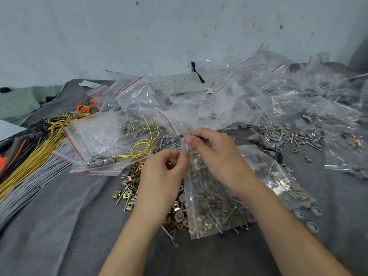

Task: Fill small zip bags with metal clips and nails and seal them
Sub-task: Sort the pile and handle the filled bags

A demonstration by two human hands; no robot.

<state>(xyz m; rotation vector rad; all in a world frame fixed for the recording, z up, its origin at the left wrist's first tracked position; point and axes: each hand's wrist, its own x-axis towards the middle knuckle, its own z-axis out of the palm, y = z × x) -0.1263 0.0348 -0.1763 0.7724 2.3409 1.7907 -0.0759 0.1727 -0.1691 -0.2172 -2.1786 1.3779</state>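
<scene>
Thumb and curled forefinger of the left hand [165, 172] pinch the top strip of a small clear plastic zip bag [201, 182]; the right hand [215, 154], wrist bent inward, pinches the same strip just above it. The bag hangs below the right palm, between both wrists, holding steel nails [223, 198] and brass-coloured square clips [207, 224]. A loose heap of the same parts [129, 188] lies under the left hand on grey cloth [59, 216].
</scene>
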